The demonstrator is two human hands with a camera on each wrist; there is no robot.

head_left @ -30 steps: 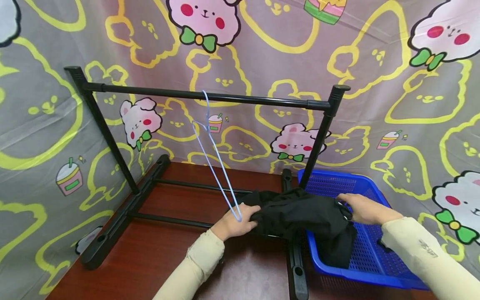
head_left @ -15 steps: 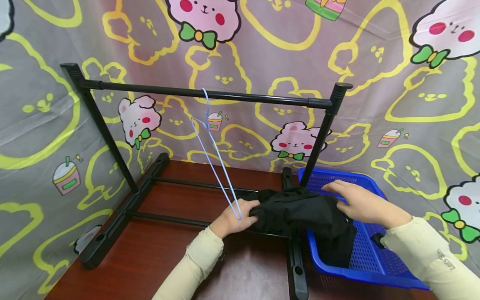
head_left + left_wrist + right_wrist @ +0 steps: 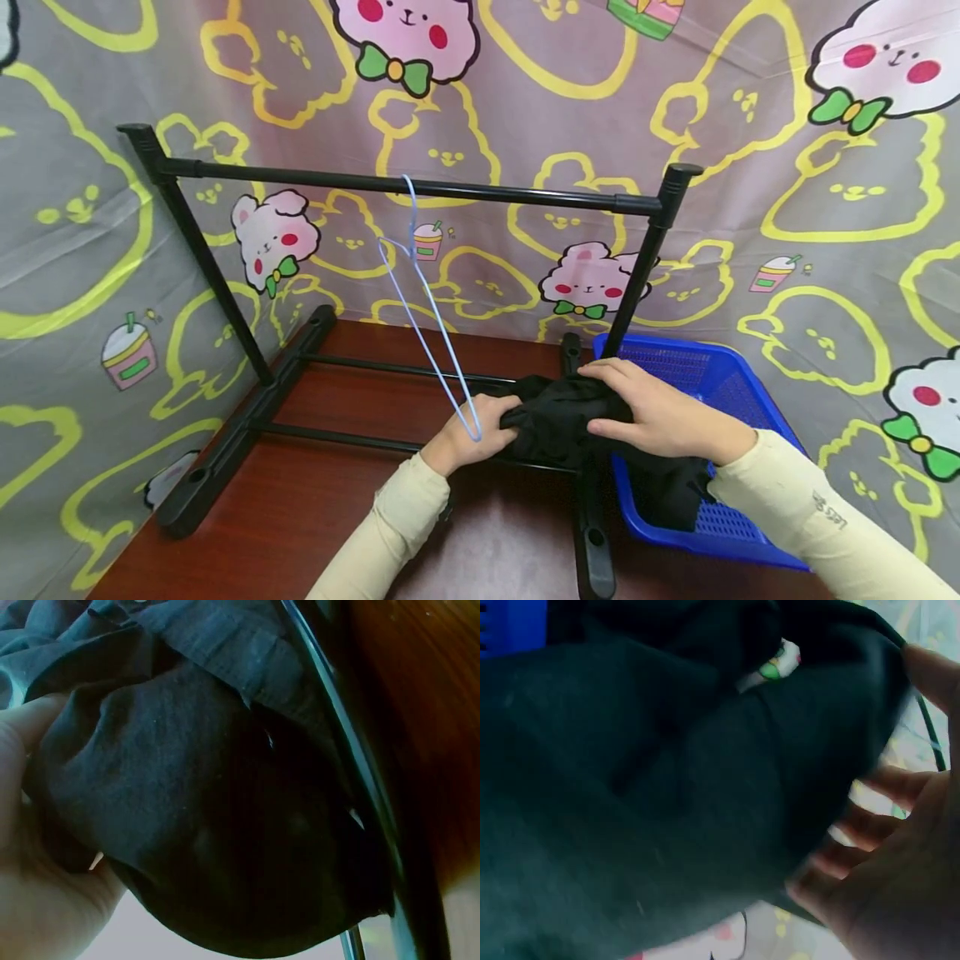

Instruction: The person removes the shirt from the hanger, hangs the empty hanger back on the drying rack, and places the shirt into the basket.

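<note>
A black garment (image 3: 551,421) lies bunched across the right foot of a black clothes rack (image 3: 487,194), its lower part drooping into a blue basket (image 3: 652,533). My left hand (image 3: 468,433) grips the garment's left end; in the left wrist view the thumb and fingers pinch the dark cloth (image 3: 187,772). Over the right part of the garment, my right hand (image 3: 660,408) has its fingers and thumb spread. In the right wrist view its fingertips (image 3: 802,889) are right at the cloth's edge. A light blue wire hanger (image 3: 413,208) hangs from the rail, its lower corner overlapping my left hand.
The rack stands on a reddish-brown tabletop (image 3: 360,517), with two thin lower bars near the surface. Its left upright (image 3: 217,283) and long left foot (image 3: 247,425) are at the left. A patterned curtain (image 3: 487,100) closes off the back and sides.
My right hand has let go of the garment's right end with the metal rings and moved left over the cloth towards my left hand. The left hand keeps its grip in place.
</note>
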